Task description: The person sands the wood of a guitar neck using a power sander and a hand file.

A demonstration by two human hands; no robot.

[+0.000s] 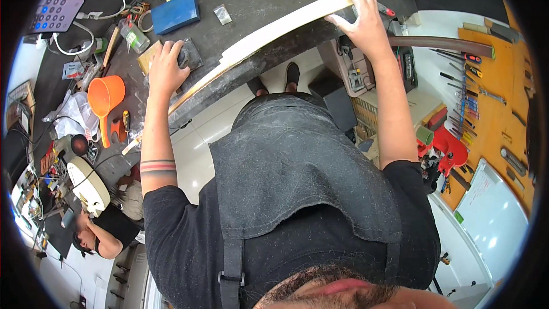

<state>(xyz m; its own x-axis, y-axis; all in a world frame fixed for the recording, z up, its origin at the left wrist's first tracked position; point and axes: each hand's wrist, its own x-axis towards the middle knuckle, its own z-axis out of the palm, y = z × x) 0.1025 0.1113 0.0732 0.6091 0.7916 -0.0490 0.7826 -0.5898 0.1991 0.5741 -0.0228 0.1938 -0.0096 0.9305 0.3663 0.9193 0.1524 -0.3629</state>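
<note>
A long, pale wooden strip (pixel 286 23) lies flat along the front edge of the dark surface (pixel 251 6). It is thin, cream on top, and slightly curved. One end sits under the right hand (pixel 360 17), which presses on it. The other end runs past a dark sanding block (pixel 190 56) under the left hand (pixel 167 68), beside the strip.

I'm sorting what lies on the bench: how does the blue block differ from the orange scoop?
The blue block is a flat, solid rectangle lying on the dark benchtop; the orange scoop is a hollow, rounded cup with a handle. The blue block sits further in on the bench, beyond the left hand, while the orange scoop sits at the bench's left end among clutter. Neither is touched by a hand.
</note>
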